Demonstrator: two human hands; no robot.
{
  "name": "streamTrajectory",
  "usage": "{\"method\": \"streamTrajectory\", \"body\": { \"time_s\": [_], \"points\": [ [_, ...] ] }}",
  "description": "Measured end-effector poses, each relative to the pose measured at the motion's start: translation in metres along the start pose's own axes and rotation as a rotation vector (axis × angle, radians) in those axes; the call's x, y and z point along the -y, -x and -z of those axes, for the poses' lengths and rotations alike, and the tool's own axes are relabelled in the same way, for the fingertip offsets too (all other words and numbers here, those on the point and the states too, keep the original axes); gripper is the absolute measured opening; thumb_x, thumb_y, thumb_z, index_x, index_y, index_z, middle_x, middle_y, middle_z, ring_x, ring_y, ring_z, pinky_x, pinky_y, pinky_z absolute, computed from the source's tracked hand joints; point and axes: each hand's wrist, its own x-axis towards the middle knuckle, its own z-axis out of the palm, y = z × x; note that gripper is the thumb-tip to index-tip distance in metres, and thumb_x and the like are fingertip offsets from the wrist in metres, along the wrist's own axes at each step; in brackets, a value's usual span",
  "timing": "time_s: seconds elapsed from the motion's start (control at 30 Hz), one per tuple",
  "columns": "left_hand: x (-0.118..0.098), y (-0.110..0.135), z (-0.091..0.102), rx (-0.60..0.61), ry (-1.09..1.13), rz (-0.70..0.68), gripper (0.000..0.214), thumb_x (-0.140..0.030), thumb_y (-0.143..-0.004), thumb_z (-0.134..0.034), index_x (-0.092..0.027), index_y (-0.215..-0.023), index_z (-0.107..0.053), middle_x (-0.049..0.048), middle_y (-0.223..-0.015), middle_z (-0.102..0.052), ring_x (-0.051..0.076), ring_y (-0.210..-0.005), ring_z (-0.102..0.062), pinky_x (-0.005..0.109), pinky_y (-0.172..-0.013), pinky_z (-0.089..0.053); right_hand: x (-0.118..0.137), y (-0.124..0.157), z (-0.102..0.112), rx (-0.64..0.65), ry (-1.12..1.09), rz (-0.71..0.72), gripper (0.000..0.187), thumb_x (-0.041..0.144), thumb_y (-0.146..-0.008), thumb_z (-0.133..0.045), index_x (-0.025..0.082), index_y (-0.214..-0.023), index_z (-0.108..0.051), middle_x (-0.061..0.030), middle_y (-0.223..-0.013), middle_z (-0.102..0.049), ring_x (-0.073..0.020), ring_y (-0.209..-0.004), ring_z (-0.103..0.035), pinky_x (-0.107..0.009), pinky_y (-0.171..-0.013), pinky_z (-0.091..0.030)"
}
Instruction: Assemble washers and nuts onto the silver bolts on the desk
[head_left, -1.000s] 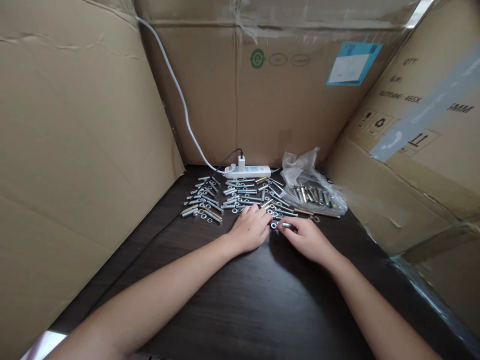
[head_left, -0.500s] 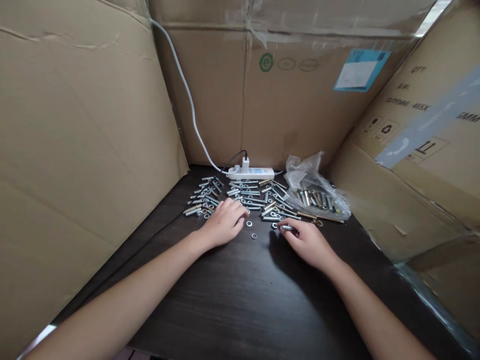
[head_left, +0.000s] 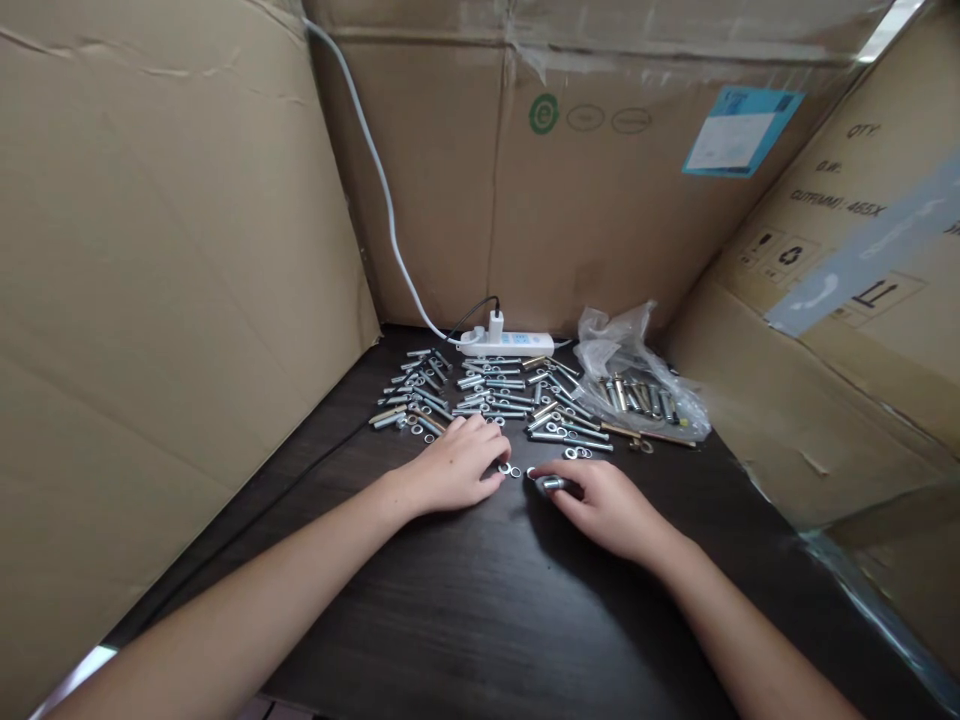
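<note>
My left hand point(head_left: 456, 465) rests palm down on the dark table point(head_left: 480, 600), fingers bent, fingertips beside two small washers point(head_left: 511, 470). My right hand point(head_left: 600, 500) pinches a short silver bolt point(head_left: 553, 484) near its fingertips, close to those washers. Behind both hands lies a spread of several silver bolts and washers point(head_left: 487, 395).
A clear plastic bag point(head_left: 637, 385) with more bolts lies at the back right. A white power strip point(head_left: 506, 345) with a plugged charger and white cable sits at the back. Cardboard walls point(head_left: 165, 260) enclose the table on the left, back and right.
My left hand moved left, then back toward the centre beside the washers. My right hand drew nearer me and slightly left, still holding the bolt.
</note>
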Motion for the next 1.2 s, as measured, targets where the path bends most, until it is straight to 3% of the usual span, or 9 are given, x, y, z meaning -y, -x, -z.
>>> {"method": "streamTrajectory", "body": {
  "time_s": [0.17, 0.3, 0.53, 0.7, 0.9, 1.07, 1.2],
  "points": [
    [-0.001, -0.002, -0.004, -0.015, -0.058, 0.022, 0.011, -0.029, -0.084, -0.055, -0.018, -0.087, -0.054, 0.0027, -0.09, -0.056, 0.02, -0.091, -0.046, 0.033, -0.08, -0.035, 0.001, 0.001, 0.005, -0.077, -0.054, -0.023, 0.03, 0.021, -0.081, -0.048, 0.023, -0.104, -0.067, -0.004, -0.098, -0.071, -0.0205, -0.083, -0.064, -0.031, -0.074, -0.046],
    [-0.002, -0.006, -0.005, -0.064, -0.126, 0.01, 0.011, -0.024, -0.087, -0.049, -0.017, -0.083, -0.055, 0.0037, -0.086, -0.057, 0.019, -0.087, -0.048, 0.033, -0.079, -0.034, 0.002, 0.002, 0.007, -0.135, -0.043, -0.081, 0.026, 0.024, -0.081, -0.048, 0.023, -0.099, -0.067, -0.0023, -0.086, -0.07, -0.0177, -0.068, -0.06, -0.028, -0.064, -0.043],
    [-0.018, -0.005, 0.01, -0.189, -0.097, -0.157, 0.023, -0.025, -0.095, -0.033, -0.016, -0.097, -0.055, 0.0062, -0.094, -0.058, 0.018, -0.09, -0.048, 0.034, -0.083, -0.032, 0.008, 0.002, 0.001, -0.165, -0.094, 0.003, 0.022, 0.03, -0.088, -0.043, 0.021, -0.09, -0.063, -0.0015, -0.078, -0.066, -0.0159, -0.065, -0.056, -0.026, -0.063, -0.04],
    [-0.019, -0.003, 0.009, -0.171, -0.053, -0.176, 0.023, -0.024, -0.095, -0.032, -0.016, -0.098, -0.053, 0.0066, -0.094, -0.059, 0.018, -0.088, -0.049, 0.033, -0.081, -0.033, 0.022, 0.005, -0.009, -0.13, -0.086, 0.066, 0.019, 0.029, -0.089, -0.042, 0.02, -0.079, -0.056, -0.0012, -0.071, -0.061, -0.0153, -0.064, -0.053, -0.025, -0.062, -0.038],
    [-0.016, -0.002, 0.007, -0.274, 0.07, -0.153, 0.022, -0.021, -0.094, -0.029, -0.015, -0.092, -0.05, 0.0064, -0.087, -0.057, 0.017, -0.083, -0.05, 0.033, -0.079, -0.035, 0.024, 0.005, -0.013, -0.127, -0.075, 0.028, 0.02, 0.029, -0.089, -0.042, 0.02, -0.074, -0.051, 0.0002, -0.067, -0.058, -0.0148, -0.061, -0.051, -0.024, -0.06, -0.036],
    [-0.02, -0.002, 0.005, -0.178, 0.085, -0.178, 0.021, -0.022, -0.094, -0.029, -0.016, -0.092, -0.049, 0.0064, -0.089, -0.058, 0.017, -0.082, -0.051, 0.032, -0.078, -0.036, 0.023, 0.004, -0.019, -0.155, -0.157, 0.025, 0.02, 0.029, -0.09, -0.041, 0.02, -0.075, -0.05, -0.0001, -0.069, -0.058, -0.0147, -0.062, -0.05, -0.024, -0.06, -0.037],
    [-0.021, -0.002, 0.003, -0.177, 0.13, -0.155, 0.021, -0.022, -0.095, -0.028, -0.016, -0.091, -0.048, 0.0051, -0.088, -0.058, 0.016, -0.08, -0.051, 0.031, -0.077, -0.036, 0.028, 0.006, -0.023, -0.154, -0.206, 0.041, 0.019, 0.03, -0.091, -0.04, 0.02, -0.079, -0.05, -0.0003, -0.073, -0.058, -0.0146, -0.065, -0.05, -0.024, -0.062, -0.037]
  ]
}}
